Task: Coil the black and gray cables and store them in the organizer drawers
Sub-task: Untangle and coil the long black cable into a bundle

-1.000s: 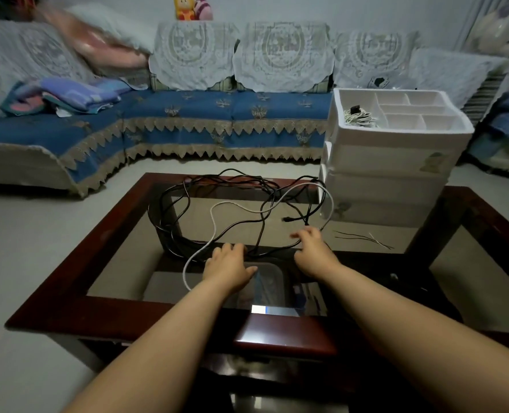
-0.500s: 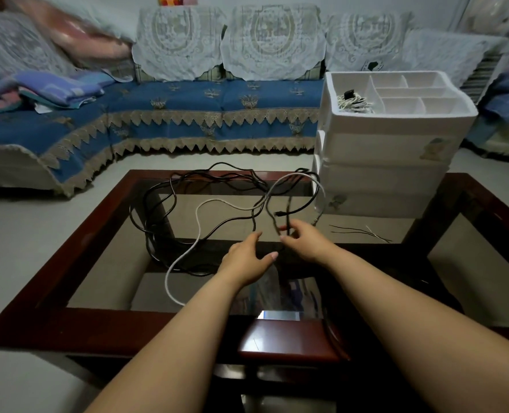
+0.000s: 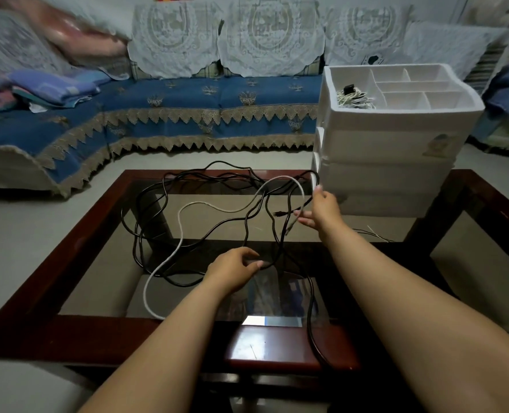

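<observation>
Your right hand is raised at one o'clock, pinching an end of the gray cable just beside the white organizer. Your left hand curls around the black cable at six o'clock. Both cables lie tangled across the glass tabletop. A coiled cable sits in the organizer's top left compartment.

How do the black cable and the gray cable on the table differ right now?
The black cable is dark and makes many tangled loops; the gray cable is pale and runs as one winding strand. The black cable drapes over the near edge of the table; the gray cable's near loop stays on the glass. The left hand grips the black cable, while the right hand lifts the gray cable's end. Both are uncoiled and cross each other.
</observation>
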Demonstrator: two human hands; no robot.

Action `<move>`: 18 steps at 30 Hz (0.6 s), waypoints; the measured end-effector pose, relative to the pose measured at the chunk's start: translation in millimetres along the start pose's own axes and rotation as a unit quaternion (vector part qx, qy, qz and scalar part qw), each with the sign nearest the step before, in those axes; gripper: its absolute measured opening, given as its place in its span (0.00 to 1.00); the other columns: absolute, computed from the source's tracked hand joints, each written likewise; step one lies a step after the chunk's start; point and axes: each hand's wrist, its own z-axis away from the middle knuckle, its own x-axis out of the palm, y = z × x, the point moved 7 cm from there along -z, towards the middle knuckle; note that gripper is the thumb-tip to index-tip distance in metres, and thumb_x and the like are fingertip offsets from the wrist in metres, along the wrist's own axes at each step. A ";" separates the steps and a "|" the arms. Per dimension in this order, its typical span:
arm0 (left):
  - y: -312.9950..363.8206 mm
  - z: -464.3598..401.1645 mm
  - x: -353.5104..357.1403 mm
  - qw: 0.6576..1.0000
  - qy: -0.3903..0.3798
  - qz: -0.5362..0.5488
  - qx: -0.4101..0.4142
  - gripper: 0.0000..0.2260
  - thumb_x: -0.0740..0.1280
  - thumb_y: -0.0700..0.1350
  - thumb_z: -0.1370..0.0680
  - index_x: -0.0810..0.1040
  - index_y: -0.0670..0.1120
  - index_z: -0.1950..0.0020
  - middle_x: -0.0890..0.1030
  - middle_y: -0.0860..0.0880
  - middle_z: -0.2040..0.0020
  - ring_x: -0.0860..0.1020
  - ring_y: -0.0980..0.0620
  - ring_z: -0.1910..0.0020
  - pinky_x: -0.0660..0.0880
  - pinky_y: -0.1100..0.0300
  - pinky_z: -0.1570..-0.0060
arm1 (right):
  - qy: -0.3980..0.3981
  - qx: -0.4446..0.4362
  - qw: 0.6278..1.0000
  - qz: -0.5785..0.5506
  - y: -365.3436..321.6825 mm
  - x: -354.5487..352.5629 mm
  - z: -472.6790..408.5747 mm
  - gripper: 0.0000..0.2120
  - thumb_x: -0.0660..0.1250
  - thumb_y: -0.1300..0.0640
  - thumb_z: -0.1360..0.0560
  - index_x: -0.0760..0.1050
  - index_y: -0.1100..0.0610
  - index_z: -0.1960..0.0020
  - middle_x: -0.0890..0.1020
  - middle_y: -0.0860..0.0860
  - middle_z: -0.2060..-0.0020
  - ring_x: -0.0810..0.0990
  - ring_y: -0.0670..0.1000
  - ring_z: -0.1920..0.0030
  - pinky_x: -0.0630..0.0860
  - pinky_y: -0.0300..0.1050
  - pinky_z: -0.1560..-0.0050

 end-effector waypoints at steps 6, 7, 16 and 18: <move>-2.8 1.9 -0.5 1.000 -0.007 -0.022 0.019 0.17 0.68 0.62 0.27 0.79 0.57 0.42 0.82 0.53 0.45 0.76 0.52 0.41 0.73 0.48 0.40 | -0.122 0.082 0.988 0.054 -0.8 18.9 3.1 0.17 0.67 0.43 0.26 0.79 0.57 0.47 0.82 0.52 0.62 0.71 0.44 0.74 0.65 0.34 0.77; -2.2 1.6 -1.2 0.999 0.000 -0.031 0.023 0.20 0.68 0.62 0.27 0.77 0.55 0.38 0.81 0.52 0.43 0.76 0.51 0.39 0.73 0.47 0.40 | -0.147 0.091 0.981 0.093 0.4 22.4 5.6 0.18 0.68 0.43 0.27 0.79 0.57 0.48 0.79 0.50 0.67 0.70 0.44 0.75 0.64 0.34 0.77; 27.3 18.3 -47.8 0.976 0.177 0.102 0.072 0.49 0.72 0.53 0.27 0.36 0.62 0.24 0.39 0.54 0.22 0.50 0.44 0.23 0.56 0.42 0.29 | -0.174 -0.115 0.870 0.447 -18.2 51.8 45.1 0.11 0.61 0.53 0.21 0.76 0.59 0.46 0.81 0.54 0.56 0.79 0.51 0.58 0.75 0.43 0.61; 37.6 24.3 -56.5 0.971 0.200 0.072 0.111 0.42 0.69 0.53 0.25 0.41 0.64 0.24 0.36 0.56 0.22 0.46 0.45 0.23 0.53 0.41 0.29 | -0.199 -0.121 0.856 0.462 -18.5 54.3 61.1 0.11 0.60 0.50 0.20 0.74 0.57 0.44 0.81 0.54 0.56 0.80 0.52 0.58 0.76 0.43 0.61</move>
